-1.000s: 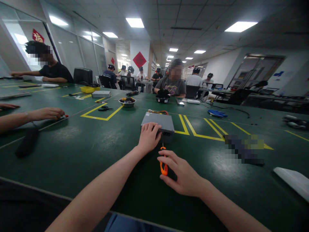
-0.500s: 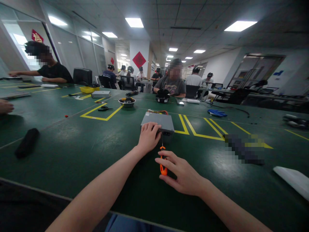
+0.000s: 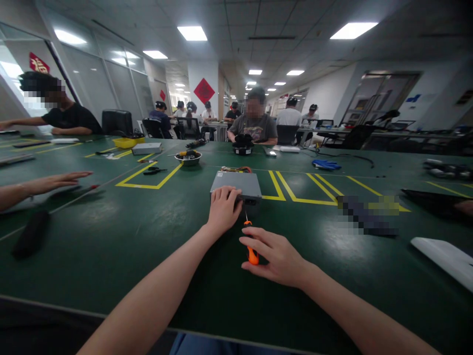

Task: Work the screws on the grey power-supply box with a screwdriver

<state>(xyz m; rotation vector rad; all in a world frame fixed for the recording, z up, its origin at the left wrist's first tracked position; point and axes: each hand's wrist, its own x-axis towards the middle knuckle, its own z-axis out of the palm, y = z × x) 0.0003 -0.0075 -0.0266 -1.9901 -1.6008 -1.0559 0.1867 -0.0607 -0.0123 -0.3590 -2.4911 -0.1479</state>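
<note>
Grey metal power supply casing (image 3: 235, 184) laid flat on the green bench top (image 3: 111, 246), one short end toward the camera, with a dark socket in that end and a bundle of coloured wires (image 3: 235, 169) along the far edge. Left hand (image 3: 223, 209) placed over the near corner, fingers (image 3: 218, 197) curled down and clenched on the casing, not released. Right hand (image 3: 275, 256) just behind it, fingers (image 3: 258, 236) closed around an orange-handled screwdriver (image 3: 252, 255), with the thumb braced low on the handle and the thin shaft tilted up toward the casing. Tip close to the near end; contact impossible to tell from this view.

Beyond the casing, a steel bowl (image 3: 188, 158) of small parts, and black-handled scissors (image 3: 154, 171) lying inside a yellow tape outline (image 3: 148, 181). Farther along, a yellow tray (image 3: 128, 142) and a flat grey box (image 3: 147, 148). To the right, blue gloves (image 3: 325, 164), then a pixelated, unreadable object (image 3: 369, 215) and a white sheet (image 3: 441, 256). At the left, a co-worker's open hand (image 3: 61, 180) near a red-tipped tool (image 3: 90, 187), with a black pouch (image 3: 31, 234) closer in. Opposite, a seated person in a grey T-shirt (image 3: 253, 129).
</note>
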